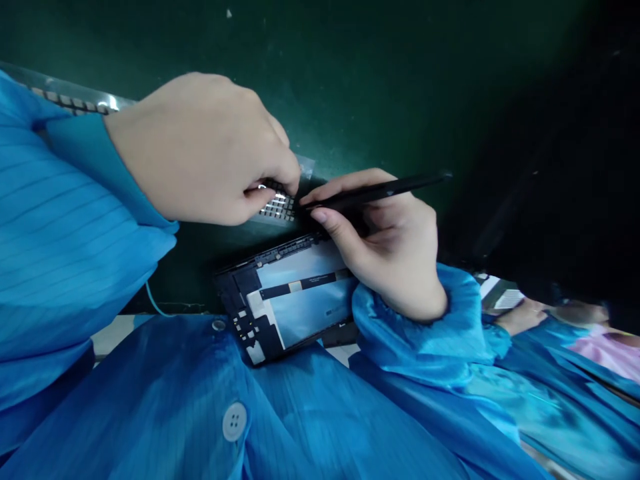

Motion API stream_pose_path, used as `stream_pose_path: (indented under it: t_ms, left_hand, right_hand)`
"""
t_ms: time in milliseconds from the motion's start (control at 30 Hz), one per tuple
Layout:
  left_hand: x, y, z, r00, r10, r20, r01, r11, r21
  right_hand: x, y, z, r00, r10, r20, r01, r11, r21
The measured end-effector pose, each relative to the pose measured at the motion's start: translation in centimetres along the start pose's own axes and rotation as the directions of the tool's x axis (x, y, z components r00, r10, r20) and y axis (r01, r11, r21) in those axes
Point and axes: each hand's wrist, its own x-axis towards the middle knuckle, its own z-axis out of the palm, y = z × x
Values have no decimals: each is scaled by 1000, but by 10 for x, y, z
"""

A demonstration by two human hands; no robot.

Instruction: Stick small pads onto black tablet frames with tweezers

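Note:
My left hand is closed, thumb and index finger pinching a clear sheet with rows of small dark square pads. My right hand grips slim black tweezers, their tip close to the sheet's right edge and my left fingertips. Whether the tip touches a pad, I cannot tell. Below both hands lies an opened phone body, tilted, its inner side up, showing a silvery-blue panel and a dark flex strip. Its upper right part is hidden behind my right hand.
The green work surface extends behind the hands. Another clear strip of pads lies at the left, partly under my sleeve. At the right, a co-worker's hand and blue sleeve show near a pale object. A thin blue cord hangs by the table edge.

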Motion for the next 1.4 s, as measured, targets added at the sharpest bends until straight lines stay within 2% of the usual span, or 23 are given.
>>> stream_pose_path:
  t_ms: [67,100,167,233,300,367,467,567,633,733,833,967,1033,1100,1233,1400]
  left_hand:
    - [-1,-1,1,1000,19,-22,-19,1000,-1]
    - [-1,-2,1,999,30,-30,-30,1000,-5]
    - [-1,-3,3,998,46,-41,-46,999,-16]
    - [-1,-5,5,998,51,-41,-52,998,-19]
    - [-1,-6,7,998,49,-39,-49,999,1]
    - [-1,-8,8,997,51,-49,-50,999,20]
    - [-1,-11,10,996,58,-71,-58,998,-5]
    - [-2,-12,11,994,53,-91,-60,995,-74]
    - [-3,-13,12,993,55,-105,-65,994,-93]
    - [-4,-15,12,990,65,-123,-76,994,-84]
    - [-4,-16,10,988,70,-135,-81,993,-82]
    - [-4,-14,6,991,44,-128,-54,996,-76]
    - [-4,-12,5,994,40,-106,-46,997,-57]
    - [-4,-10,3,997,28,-78,-30,999,-25]
    - [-2,-9,2,999,3,-44,-1,999,42]
    - [-3,-10,4,996,34,-78,-31,999,44]
  right_hand:
    - [0,-2,-3,1000,21,13,-21,999,40]
    - [-2,-3,-3,999,32,-16,-30,996,82]
    - [-10,-4,-2,982,55,-183,-21,983,182]
    - [-24,-3,5,905,89,-417,16,970,242]
    - [-37,-1,14,820,108,-563,33,971,236]
    - [-47,3,23,796,93,-598,30,981,193]
    - [-52,9,31,804,37,-594,46,991,124]
    - [-52,13,32,791,-13,-612,67,996,65]
    - [-53,13,30,802,-41,-596,58,998,9]
    - [-53,6,21,852,-51,-521,11,997,-80]
    - [-43,-6,8,887,-31,-460,-5,997,-76]
    - [-13,-9,-4,987,-44,-153,39,998,-39]
    - [-1,-4,-5,996,-80,-35,79,996,-37]
    - [5,1,-3,995,-95,5,95,994,-44]
    - [5,5,1,995,-95,-20,94,995,-38]
    - [7,3,-1,993,-119,9,119,992,-51]
